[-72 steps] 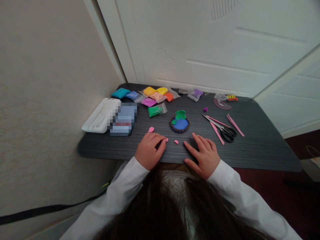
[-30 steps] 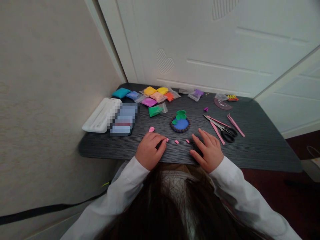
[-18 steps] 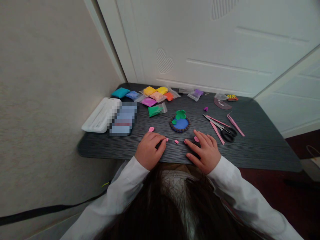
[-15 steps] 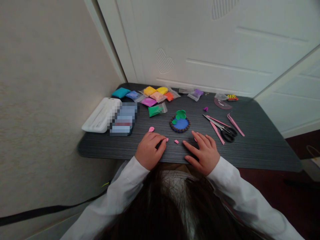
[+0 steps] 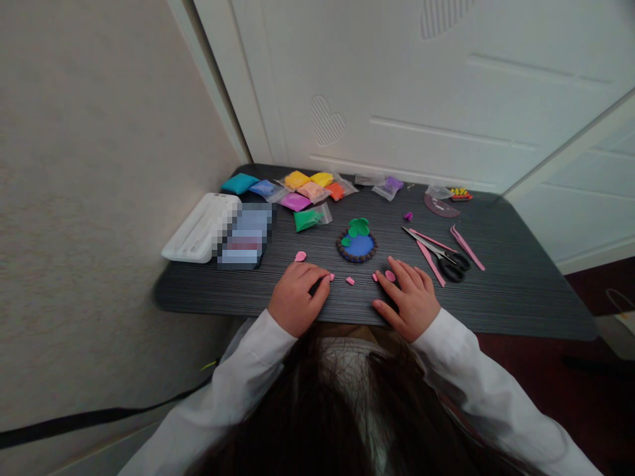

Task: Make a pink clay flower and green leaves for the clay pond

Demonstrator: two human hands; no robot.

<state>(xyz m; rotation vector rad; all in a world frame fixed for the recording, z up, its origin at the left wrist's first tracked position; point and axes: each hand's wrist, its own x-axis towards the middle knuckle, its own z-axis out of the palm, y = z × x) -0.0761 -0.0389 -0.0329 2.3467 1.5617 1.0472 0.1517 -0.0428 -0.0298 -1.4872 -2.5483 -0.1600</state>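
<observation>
My right hand, palm down, has its thumb and index finger apart; a pink piece lies at the index fingertip, toward ten o'clock. My left hand is curled, a pink bit at its fingertips, two o'clock; whether clamped, I cannot tell. Between hands: a pink lump; at its twelve o'clock, a blue disc.

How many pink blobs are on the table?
5: a flat blob past the left hand, a tiny blob at its fingers, a middle blob between the hands, a slim blob and a round blob by the right hand. More may be hidden under the hands.
</observation>
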